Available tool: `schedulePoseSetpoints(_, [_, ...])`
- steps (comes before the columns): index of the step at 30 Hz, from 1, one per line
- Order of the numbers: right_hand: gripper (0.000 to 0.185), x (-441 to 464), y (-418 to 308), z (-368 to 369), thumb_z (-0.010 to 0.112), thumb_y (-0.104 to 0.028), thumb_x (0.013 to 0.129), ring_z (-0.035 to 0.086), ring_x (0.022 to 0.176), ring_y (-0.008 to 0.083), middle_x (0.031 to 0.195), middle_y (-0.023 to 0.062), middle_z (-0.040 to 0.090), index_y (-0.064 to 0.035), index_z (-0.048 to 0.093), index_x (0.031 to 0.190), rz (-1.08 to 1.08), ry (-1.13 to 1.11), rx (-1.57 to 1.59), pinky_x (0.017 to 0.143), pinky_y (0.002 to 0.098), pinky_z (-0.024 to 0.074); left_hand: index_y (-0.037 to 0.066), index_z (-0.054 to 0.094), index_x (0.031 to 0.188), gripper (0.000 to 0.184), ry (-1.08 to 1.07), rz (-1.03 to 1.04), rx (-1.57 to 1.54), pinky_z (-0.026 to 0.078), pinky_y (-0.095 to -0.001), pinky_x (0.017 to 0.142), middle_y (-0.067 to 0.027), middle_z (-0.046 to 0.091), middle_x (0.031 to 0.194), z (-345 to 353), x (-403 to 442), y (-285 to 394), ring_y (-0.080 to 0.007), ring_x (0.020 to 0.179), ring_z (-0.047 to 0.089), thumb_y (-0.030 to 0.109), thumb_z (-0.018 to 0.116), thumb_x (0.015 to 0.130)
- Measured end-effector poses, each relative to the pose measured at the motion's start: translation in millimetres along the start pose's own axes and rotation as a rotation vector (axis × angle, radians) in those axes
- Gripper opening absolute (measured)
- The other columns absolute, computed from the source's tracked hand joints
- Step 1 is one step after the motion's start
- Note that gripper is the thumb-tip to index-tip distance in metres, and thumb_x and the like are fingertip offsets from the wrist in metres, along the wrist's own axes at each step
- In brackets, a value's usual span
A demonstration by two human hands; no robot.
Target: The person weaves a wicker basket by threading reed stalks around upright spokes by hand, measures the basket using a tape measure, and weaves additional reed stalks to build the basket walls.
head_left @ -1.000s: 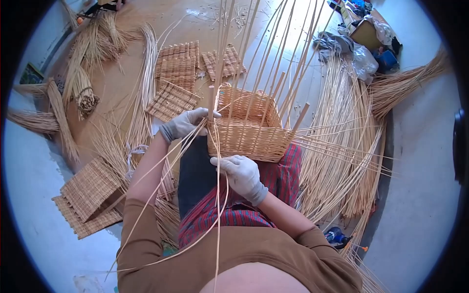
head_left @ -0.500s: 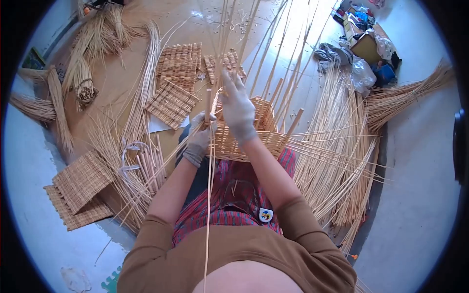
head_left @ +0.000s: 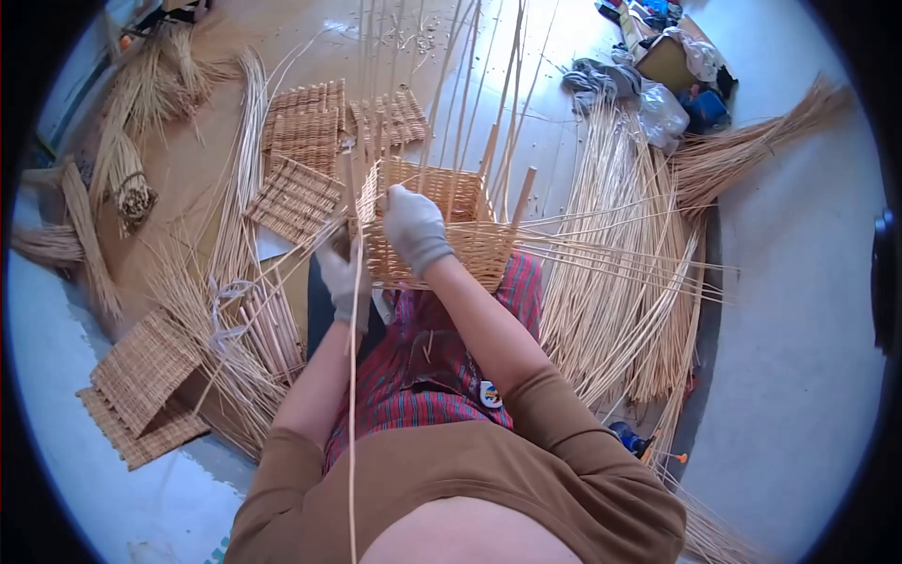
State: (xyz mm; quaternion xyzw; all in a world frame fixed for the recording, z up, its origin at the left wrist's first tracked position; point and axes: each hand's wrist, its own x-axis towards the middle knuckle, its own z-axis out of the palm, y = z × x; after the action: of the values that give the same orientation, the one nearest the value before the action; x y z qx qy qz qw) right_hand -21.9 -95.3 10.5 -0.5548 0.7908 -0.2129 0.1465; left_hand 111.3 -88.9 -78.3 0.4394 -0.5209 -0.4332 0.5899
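A half-woven wicker basket (head_left: 451,249) rests on my lap, with thick corner stakes and long upright strands rising from it. My left hand (head_left: 343,277), in a grey-white glove, is closed around the basket's near left corner, beside the corner stake (head_left: 352,183). One long wicker strand (head_left: 353,414) hangs from that corner down over my lap and shirt. Also gloved, my right hand (head_left: 413,226) is closed at the left part of the basket's near rim. Its fingertips are partly hidden, so what it pinches cannot be made out.
Woven panels (head_left: 293,199) lie on the floor ahead, and others (head_left: 146,371) at the left. A bundle of short sticks (head_left: 272,324) sits left of my knee. Loose strands (head_left: 620,273) spread at the right, below bags and boxes (head_left: 672,94).
My right hand has come down from among the upright strands to the rim, and its stretched fingers have closed. The view has shifted, so the basket and hands appear further left.
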Motion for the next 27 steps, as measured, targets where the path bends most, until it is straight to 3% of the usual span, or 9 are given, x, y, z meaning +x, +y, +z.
schedulePoseSetpoints(2, [0.019, 2, -13, -8, 0.059, -0.013, 0.089, 0.073, 0.086, 0.0369, 0.088, 0.0215, 0.073, -0.0025, 0.072, 0.097, -0.03, -0.02, -0.095, 0.077, 0.0476, 0.0583, 0.003, 0.058, 0.12, 0.026, -0.065, -0.015, 0.294, 0.051, -0.0334, 0.084, -0.0087, 0.063, 0.109, -13, -34, 25, -0.0146, 0.094, 0.06, 0.014, 0.065, 0.097])
schedulePoseSetpoints(5, [0.02, -4, -5, 1, 0.057, -0.013, 0.092, 0.072, 0.09, 0.0399, 0.094, 0.0217, 0.073, -0.0027, 0.069, 0.104, -0.049, 0.073, 0.09, 0.079, 0.0464, 0.0583, 0.001, 0.059, 0.113, 0.016, -0.204, 0.578, 0.384, 0.049, -0.0354, 0.088, -0.0153, 0.065, 0.111, 1, -34, 54, -0.0241, 0.097, 0.061, 0.012, 0.05, 0.105])
schedulePoseSetpoints(9, [0.033, -86, 49, 12, 0.057, -0.004, 0.099, 0.07, 0.084, 0.0219, 0.099, 0.0105, 0.072, -0.0025, 0.055, 0.132, -0.284, 0.288, 0.727, 0.073, 0.0362, 0.0574, 0.005, 0.052, 0.137, 0.033, -0.358, 0.228, 0.147, 0.05, -0.0421, 0.096, -0.0191, 0.066, 0.113, 39, -5, 73, -0.0325, 0.109, 0.066, 0.015, 0.047, 0.106])
schedulePoseSetpoints(11, [0.033, -106, 81, 11, 0.06, -0.009, 0.101, 0.067, 0.083, 0.0156, 0.096, 0.0061, 0.07, -0.0033, 0.055, 0.133, 0.264, 0.228, 1.071, 0.071, 0.0306, 0.056, 0.009, 0.054, 0.137, 0.034, -0.587, 0.086, 0.589, 0.054, -0.0442, 0.087, -0.0185, 0.07, 0.104, 51, 17, 48, -0.0346, 0.098, 0.07, 0.022, 0.049, 0.106])
schedulePoseSetpoints(16, [0.05, -18, 54, -46, 0.058, -0.008, 0.097, 0.066, 0.108, 0.0339, 0.118, 0.0181, 0.068, -0.0112, 0.045, 0.146, -0.253, 0.608, 0.104, 0.092, 0.0396, 0.0533, 0.007, 0.063, 0.1, 0.037, -0.636, 0.037, 0.703, 0.049, -0.053, 0.074, -0.0226, 0.068, 0.094, 61, 23, 47, -0.0442, 0.089, 0.065, 0.042, 0.052, 0.102])
schedulePoseSetpoints(19, [0.079, 11, 33, -67, 0.057, 0.003, 0.089, 0.067, 0.108, 0.033, 0.116, 0.0171, 0.069, -0.0163, 0.028, 0.159, -0.212, 0.519, 0.292, 0.093, 0.0391, 0.0529, 0.008, 0.063, 0.098, 0.04, -0.584, -0.033, 0.73, 0.049, -0.0532, 0.075, -0.0215, 0.068, 0.093, 68, 23, 41, -0.044, 0.09, 0.065, 0.046, 0.051, 0.102])
schedulePoseSetpoints(23, [0.03, -42, 149, -32, 0.056, -0.001, 0.096, 0.064, 0.081, 0.0137, 0.103, 0.0079, 0.068, -0.004, 0.049, 0.125, -0.106, 0.693, 0.738, 0.074, 0.0309, 0.0533, 0.012, 0.063, 0.111, 0.024, -0.438, -0.067, 0.583, 0.052, -0.0493, 0.073, -0.0143, 0.069, 0.102, 62, 14, 49, -0.0382, 0.086, 0.067, 0.03, 0.067, 0.095])
schedulePoseSetpoints(25, [0.007, -97, 152, -43, 0.057, -0.007, 0.099, 0.063, 0.084, 0.016, 0.104, 0.0076, 0.066, -0.0031, 0.061, 0.103, 0.179, 0.515, 1.014, 0.082, 0.0359, 0.0528, 0.019, 0.058, 0.132, 0.041, -0.183, 0.343, 0.502, 0.053, -0.043, 0.086, -0.0132, 0.062, 0.126, 73, -3, 67, -0.0324, 0.103, 0.066, 0.019, 0.068, 0.092])
schedulePoseSetpoints(27, [0.013, -100, 128, -72, 0.059, -0.009, 0.1, 0.061, 0.095, 0.0145, 0.106, 0.0093, 0.067, -0.003, 0.06, 0.111, 0.324, 0.485, 1.023, 0.088, 0.0317, 0.0506, 0.029, 0.041, 0.151, 0.069, -0.507, 0.523, 0.739, 0.053, -0.043, 0.091, -0.0149, 0.052, 0.138, 77, -14, 79, -0.0327, 0.114, 0.061, 0.015, 0.067, 0.088])
